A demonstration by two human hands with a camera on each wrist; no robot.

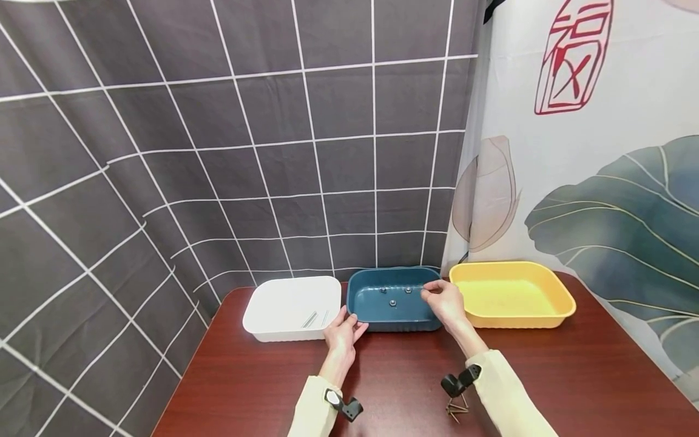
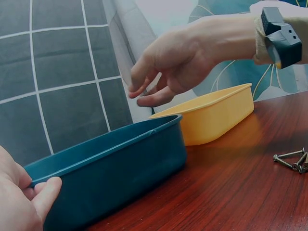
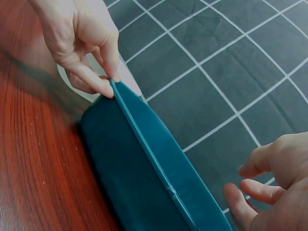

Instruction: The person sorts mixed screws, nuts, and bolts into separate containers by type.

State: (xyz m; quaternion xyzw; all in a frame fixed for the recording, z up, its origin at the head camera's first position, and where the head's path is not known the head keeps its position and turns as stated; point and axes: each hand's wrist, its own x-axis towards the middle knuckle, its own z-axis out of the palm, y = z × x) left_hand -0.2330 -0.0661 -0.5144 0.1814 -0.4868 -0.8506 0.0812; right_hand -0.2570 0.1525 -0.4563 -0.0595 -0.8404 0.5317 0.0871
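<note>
My left hand (image 1: pixel 341 337) pinches the near left corner of the rim of a dark blue plastic basin (image 1: pixel 393 326), with its thumb and fingers on either side of the edge in the right wrist view. Three small metal pieces that look like nuts (image 1: pixel 408 291) lie on the basin's floor. Over the basin's right end hovers my right hand (image 1: pixel 445 303). Its fingers are loosely bent, with a gap between thumb and fingertips, and nothing shows between them in the right wrist view.
A white basin (image 1: pixel 273 334) left of the blue one contains thin metal rods (image 1: pixel 309 320). To the right stands a yellow basin (image 1: pixel 513 321). Several long screws (image 1: pixel 457 408) lie on the reddish-brown table (image 1: pixel 404 376) near its front, below my right wrist. Curtains (image 1: pixel 349 164) hang behind.
</note>
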